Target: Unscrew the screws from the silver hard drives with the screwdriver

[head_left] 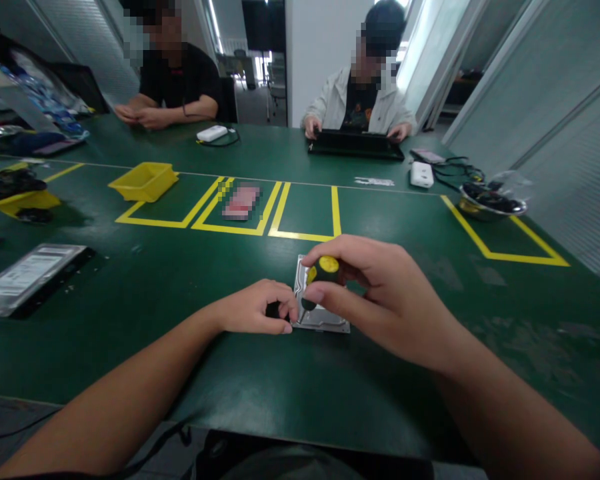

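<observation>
A silver metal drive (pixel 327 321) lies flat on a green table (pixel 380 413), straight ahead of the wearer and partly covered by the hands. I see a short screwdriver (pixel 325 269) with a yellow and dark handle tilted over it, its shaft reaching down to the drive's near left corner. The right hand (pixel 390 293) is closed around that handle, thumb and fingers wrapped on it. The left hand (pixel 255 307) rests at the drive's left edge, fingers curled and thumb extended; I cannot tell whether it grips the edge.

Further out, I make out a larger drive-like unit (pixel 30 277) on the left. Beyond the hands, yellow tape outlines mark the table, with a yellow bin (pixel 147 185) overlapping one and a pinkish phone-like object (pixel 243 202) inside another. A metal bowl (pixel 493 210) of dark items stands far right. Across the table, a person in a light jacket (pixel 325 100) holds a black panel (pixel 355 143), and a person in black (pixel 190 83) sits to their left as I look
</observation>
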`<state>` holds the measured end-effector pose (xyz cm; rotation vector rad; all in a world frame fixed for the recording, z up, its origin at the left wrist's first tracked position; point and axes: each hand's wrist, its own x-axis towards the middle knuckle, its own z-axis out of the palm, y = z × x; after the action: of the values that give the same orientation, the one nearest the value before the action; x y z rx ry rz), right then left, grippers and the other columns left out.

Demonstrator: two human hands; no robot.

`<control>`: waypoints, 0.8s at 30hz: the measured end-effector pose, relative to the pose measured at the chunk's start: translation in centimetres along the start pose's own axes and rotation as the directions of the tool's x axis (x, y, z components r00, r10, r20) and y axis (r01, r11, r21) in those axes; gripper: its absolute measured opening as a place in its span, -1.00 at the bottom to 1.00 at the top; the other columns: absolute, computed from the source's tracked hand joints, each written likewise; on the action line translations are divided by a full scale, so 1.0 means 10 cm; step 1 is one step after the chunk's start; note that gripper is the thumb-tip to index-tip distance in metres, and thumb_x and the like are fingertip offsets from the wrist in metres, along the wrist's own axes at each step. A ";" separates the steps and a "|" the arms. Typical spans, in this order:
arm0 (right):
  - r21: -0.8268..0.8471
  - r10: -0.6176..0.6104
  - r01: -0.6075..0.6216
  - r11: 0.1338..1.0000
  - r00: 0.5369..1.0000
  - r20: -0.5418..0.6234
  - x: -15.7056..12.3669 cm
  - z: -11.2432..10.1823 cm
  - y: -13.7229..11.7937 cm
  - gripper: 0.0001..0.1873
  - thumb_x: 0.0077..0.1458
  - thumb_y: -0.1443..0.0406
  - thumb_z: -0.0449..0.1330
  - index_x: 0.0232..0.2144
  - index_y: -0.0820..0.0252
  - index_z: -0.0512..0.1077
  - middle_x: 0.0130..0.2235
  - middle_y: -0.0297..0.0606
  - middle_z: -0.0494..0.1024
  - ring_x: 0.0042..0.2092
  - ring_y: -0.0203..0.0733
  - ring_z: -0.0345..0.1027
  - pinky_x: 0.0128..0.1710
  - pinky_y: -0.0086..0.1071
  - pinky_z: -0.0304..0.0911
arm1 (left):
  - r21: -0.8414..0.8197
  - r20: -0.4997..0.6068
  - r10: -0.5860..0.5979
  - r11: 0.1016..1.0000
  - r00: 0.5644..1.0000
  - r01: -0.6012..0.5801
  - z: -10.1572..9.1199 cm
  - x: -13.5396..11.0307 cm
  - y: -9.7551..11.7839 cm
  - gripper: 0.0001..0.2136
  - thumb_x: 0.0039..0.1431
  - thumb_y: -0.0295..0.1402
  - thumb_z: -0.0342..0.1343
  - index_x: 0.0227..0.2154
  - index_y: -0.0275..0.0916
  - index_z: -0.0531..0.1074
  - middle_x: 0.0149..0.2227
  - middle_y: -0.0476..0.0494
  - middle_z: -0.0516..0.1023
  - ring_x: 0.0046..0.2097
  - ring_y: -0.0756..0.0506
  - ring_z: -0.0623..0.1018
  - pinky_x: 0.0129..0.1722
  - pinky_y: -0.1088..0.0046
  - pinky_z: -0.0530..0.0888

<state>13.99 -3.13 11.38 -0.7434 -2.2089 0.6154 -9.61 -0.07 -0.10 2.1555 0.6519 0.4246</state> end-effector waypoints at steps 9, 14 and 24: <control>0.037 -0.003 0.003 0.999 1.000 0.010 0.02 0.12 0.15 -0.79 0.18 0.26 0.27 -0.18 0.31 0.50 -0.31 -0.37 0.51 -0.35 -0.44 0.29 -0.33 -0.53 0.18 | 0.005 0.040 -0.060 0.998 0.997 0.060 0.00 0.00 -0.01 -0.83 0.14 -0.29 0.26 -0.25 -0.26 0.53 -0.34 -0.04 0.51 -0.30 -0.03 0.48 -0.26 0.47 0.39; 0.032 -0.002 0.001 0.999 1.000 0.026 0.02 0.16 0.19 -0.77 0.19 0.24 0.26 -0.19 0.32 0.49 -0.28 -0.32 0.54 -0.34 -0.43 0.31 -0.32 -0.53 0.19 | 0.009 0.047 -0.067 0.998 0.997 0.066 0.00 0.00 -0.01 -0.82 0.14 -0.28 0.26 -0.26 -0.27 0.53 -0.35 -0.05 0.51 -0.30 -0.03 0.48 -0.26 0.47 0.40; 0.042 0.019 -0.022 0.999 0.998 0.062 0.03 0.18 0.22 -0.76 0.21 0.24 0.23 -0.17 0.33 0.49 -0.26 -0.30 0.54 -0.33 -0.41 0.30 -0.30 -0.52 0.18 | 0.002 0.045 -0.057 0.998 0.997 0.057 0.01 0.02 -0.03 -0.83 0.14 -0.30 0.26 -0.29 -0.29 0.51 -0.35 -0.05 0.50 -0.31 -0.03 0.47 -0.27 0.48 0.40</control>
<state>13.20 -1.74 9.02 -0.7354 -2.2394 0.7017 -9.54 0.15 -0.41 2.1353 0.6861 0.3445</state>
